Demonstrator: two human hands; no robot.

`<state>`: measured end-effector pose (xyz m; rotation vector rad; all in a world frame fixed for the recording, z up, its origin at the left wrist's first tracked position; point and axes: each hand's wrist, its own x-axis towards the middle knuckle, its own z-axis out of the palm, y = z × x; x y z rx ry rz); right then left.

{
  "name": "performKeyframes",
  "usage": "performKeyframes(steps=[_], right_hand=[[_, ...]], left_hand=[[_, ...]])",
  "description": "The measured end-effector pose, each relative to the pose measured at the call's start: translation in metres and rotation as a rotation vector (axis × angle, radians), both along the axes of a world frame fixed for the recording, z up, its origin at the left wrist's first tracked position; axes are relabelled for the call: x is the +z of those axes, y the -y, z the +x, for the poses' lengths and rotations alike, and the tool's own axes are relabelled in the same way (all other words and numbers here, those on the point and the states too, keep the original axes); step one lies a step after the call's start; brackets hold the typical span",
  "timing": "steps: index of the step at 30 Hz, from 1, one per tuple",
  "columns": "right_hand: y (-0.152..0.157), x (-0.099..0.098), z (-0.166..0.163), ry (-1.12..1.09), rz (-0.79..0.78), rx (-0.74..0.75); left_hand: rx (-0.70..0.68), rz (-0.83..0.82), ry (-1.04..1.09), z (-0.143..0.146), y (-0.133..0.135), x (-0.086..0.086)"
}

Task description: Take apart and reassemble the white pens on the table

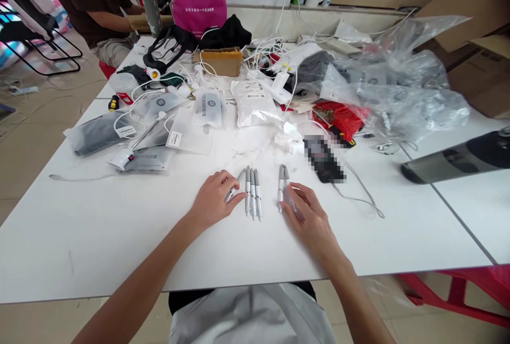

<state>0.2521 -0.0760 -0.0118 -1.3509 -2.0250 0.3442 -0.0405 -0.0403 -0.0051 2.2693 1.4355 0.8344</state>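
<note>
Several grey-and-white pens lie on the white table (pixel 99 227) in front of me. Three of them (pixel 253 194) sit side by side between my hands. My left hand (pixel 215 201) is curled, with its fingertips closed on another grey pen (pixel 238 180) just left of the three. Two more pens (pixel 281 183) lie to the right. My right hand (pixel 308 219) rests flat with fingers stretched out, its fingertips touching the lower ends of these two.
A dark phone (pixel 323 159) and a thin white cable (pixel 360 192) lie right of the pens. A black handheld device (pixel 458 162) is at far right. Packaged goods, chargers, a cardboard box (pixel 218 61) and crumpled plastic bags (pixel 398 89) crowd the back. Another person (pixel 99 9) sits at the far left corner.
</note>
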Motion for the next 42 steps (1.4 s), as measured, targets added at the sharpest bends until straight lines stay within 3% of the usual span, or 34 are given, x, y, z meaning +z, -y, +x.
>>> performKeyframes(steps=[6, 9, 16, 23, 27, 31, 38, 42], right_hand=[[0.001, -0.003, -0.001, 0.054, 0.030, 0.007], [0.000, -0.004, -0.002, 0.054, 0.062, -0.007], [-0.003, 0.001, -0.002, 0.112, 0.095, 0.004], [-0.007, -0.001, -0.003, 0.169, 0.148, 0.092], [-0.010, -0.002, 0.003, 0.182, 0.175, 0.055], [-0.021, 0.013, -0.008, 0.161, 0.176, 0.110], [-0.066, 0.058, -0.065, -0.102, -0.110, 0.339], [-0.088, 0.063, -0.086, -0.173, -0.173, 0.378]], left_hand=[[0.108, -0.065, 0.021, -0.003, 0.000, 0.003], [0.162, -0.132, 0.130, -0.002, 0.001, 0.008], [0.236, -0.399, 0.831, -0.001, 0.000, 0.028], [0.087, -0.470, 1.365, -0.012, -0.007, 0.038], [0.060, -0.478, 1.395, -0.015, -0.007, 0.038], [0.048, -0.484, 1.322, -0.011, -0.005, 0.037], [0.028, -0.459, 1.246, 0.013, -0.011, 0.045], [0.038, -0.414, 1.242, 0.020, -0.026, 0.052]])
